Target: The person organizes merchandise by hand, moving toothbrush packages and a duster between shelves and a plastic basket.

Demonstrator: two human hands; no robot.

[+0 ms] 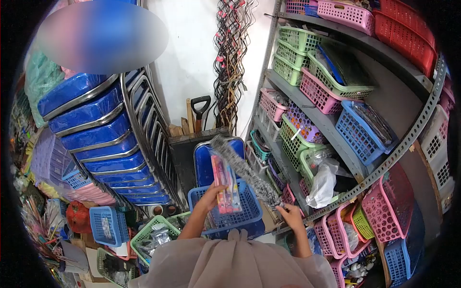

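Observation:
My left hand (pixel 210 198) is closed on the side of a flat, clear packet (pixel 226 187) with pink, orange and blue contents. My right hand (pixel 290 215) grips the lower end of a long, grey and black speckled strip (pixel 249 174), which slants up to the left and passes behind or beside the packet's top. Under both lies a blue plastic basket (pixel 252 206) with things inside, in front of a blue chair (pixel 202 161). What exactly the strip is made of cannot be told.
Stacked blue chairs (pixel 101 127) with metal frames stand at the left. Grey metal shelves (pixel 307 108) at the right hold green, pink and blue baskets. A green basket (pixel 144 235) sits low at the left. Wavy dark strands (pixel 228 72) hang on the white wall.

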